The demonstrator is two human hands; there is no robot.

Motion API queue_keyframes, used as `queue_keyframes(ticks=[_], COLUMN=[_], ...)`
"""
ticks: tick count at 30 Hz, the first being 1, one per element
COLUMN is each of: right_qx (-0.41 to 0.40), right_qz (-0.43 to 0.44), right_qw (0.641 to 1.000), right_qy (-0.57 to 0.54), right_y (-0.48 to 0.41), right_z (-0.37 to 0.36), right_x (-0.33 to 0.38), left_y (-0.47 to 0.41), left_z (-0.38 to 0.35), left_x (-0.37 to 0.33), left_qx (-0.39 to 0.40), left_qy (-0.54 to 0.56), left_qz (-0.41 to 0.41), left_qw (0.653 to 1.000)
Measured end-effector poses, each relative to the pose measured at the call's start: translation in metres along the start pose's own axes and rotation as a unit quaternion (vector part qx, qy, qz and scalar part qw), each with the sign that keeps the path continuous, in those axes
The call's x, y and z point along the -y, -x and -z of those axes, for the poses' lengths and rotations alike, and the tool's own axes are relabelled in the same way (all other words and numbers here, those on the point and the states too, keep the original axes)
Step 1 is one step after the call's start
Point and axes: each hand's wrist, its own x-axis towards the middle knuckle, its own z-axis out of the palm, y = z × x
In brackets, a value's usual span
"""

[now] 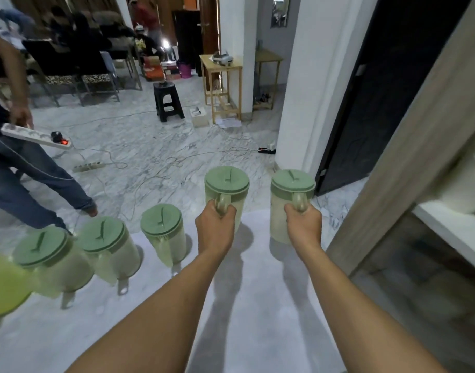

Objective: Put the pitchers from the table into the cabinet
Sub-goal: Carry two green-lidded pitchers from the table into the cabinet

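The table [258, 305] is a pale slab running along the room's edge, with the cabinet [408, 184] open at its right end, a white shelf [451, 232] showing inside. Five pitchers stand or hang over the tabletop. Three wait in a row at the left [163, 235], untouched. The left hand [215, 227] is closed round the handle of one pitcher [227, 189], and the right hand [303, 224] is clenched on the handle of another [291, 200], nearest the cabinet.

Risk noted: carrying two at once, the right pitcher may clip the cabinet's wooden frame on the swing across (the gap looks tight). A lid could shift if either tilts.

Condition: translucent pale bodies, green lids seated flat, each with a raised tab.
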Motion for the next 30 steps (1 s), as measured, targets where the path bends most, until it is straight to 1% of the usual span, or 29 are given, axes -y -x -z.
queue_keyframes(ticks=[3, 7, 12, 19, 26, 30], right_qx=[-0.027, -0.07, -0.146, -0.247, -0.329, -0.365], right_qz=[0.025, 0.052, 0.074, 0.08, 0.108, 0.124], right_qw=[0.999, 0.996, 0.986, 0.966, 0.938, 0.923], right_qy=[-0.006, 0.0, -0.01, -0.012, -0.013, -0.01], right_y=[0.022, 0.065, 0.139, 0.25, 0.359, 0.426], right_z=[0.017, 0.043, 0.079, 0.147, 0.229, 0.265], right_x=[0.035, 0.076, 0.124, 0.175, 0.207, 0.209], left_y=[0.003, 0.013, 0.04, 0.099, 0.181, 0.239], left_z=[0.02, 0.053, 0.1, 0.155, 0.2, 0.225], left_x=[-0.028, -0.065, -0.114, -0.168, -0.22, -0.237], left_qx=[0.011, 0.043, 0.093, 0.192, 0.229, 0.251], left_qy=[0.034, 0.07, 0.118, 0.182, 0.191, 0.215], left_qz=[-0.008, -0.043, -0.125, -0.167, -0.26, -0.272], left_qw=[0.999, 0.996, 0.981, 0.95, 0.918, 0.904])
